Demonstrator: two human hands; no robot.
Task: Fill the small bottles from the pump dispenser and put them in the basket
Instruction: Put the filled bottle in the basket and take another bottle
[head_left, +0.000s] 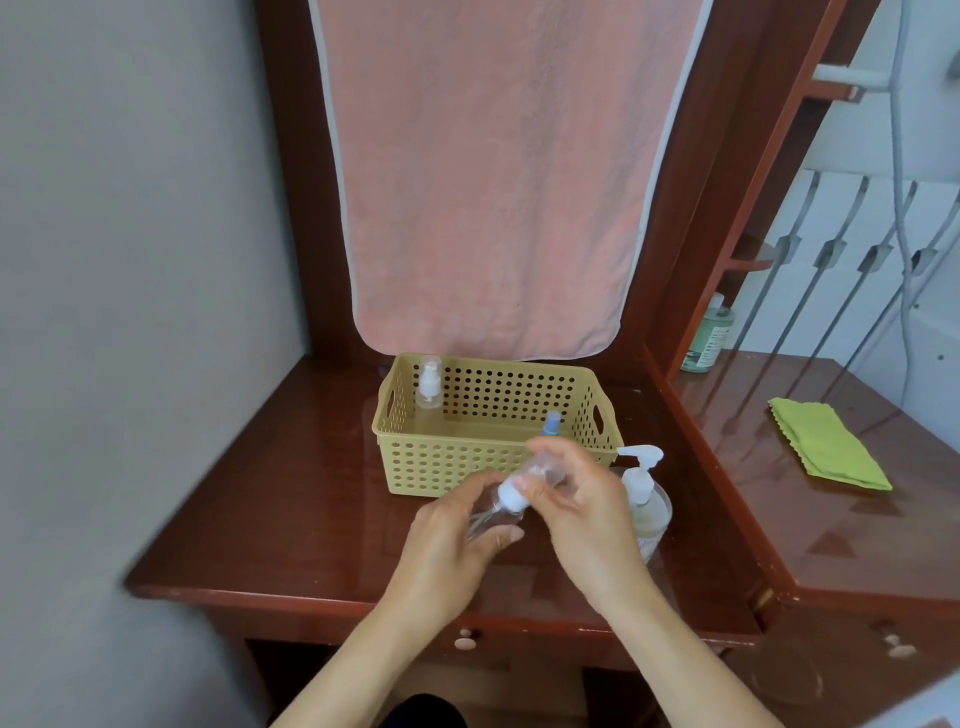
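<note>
We are holding one small clear bottle (491, 514) tilted in the air just above the dresser top (260, 493), its neck pointing toward one o'clock. Our left hand (452, 540) is curling round the bottle's body, with the thumb lying across its lower side. Our right hand (582, 499) is pinching the bottle's white top (511, 496) between thumb and fingertips.

At twelve o'clock from the bottle one tan perforated basket (441, 467) is sitting on the dresser, near our hands. Two more small bottles are standing in it. One pump-topped clear bottle (429, 382) is standing upright in the corner at the basket's eleven o'clock. One blue-topped bottle (550, 423) is showing at its four o'clock, its lower part hidden behind our right fingers. That is making three small bottles in all.

At three o'clock from the held bottle one pump dispenser (644, 499) is standing just beside our right hand, its white nozzle pointing toward nine o'clock.

Farther out, one pink towel (483, 182) is hanging at twelve o'clock behind the basket. One folded green cloth (826, 444) is lying at two o'clock on the raised side surface, well apart. One green bottle (709, 335) is standing at one o'clock by the wooden frame.
</note>
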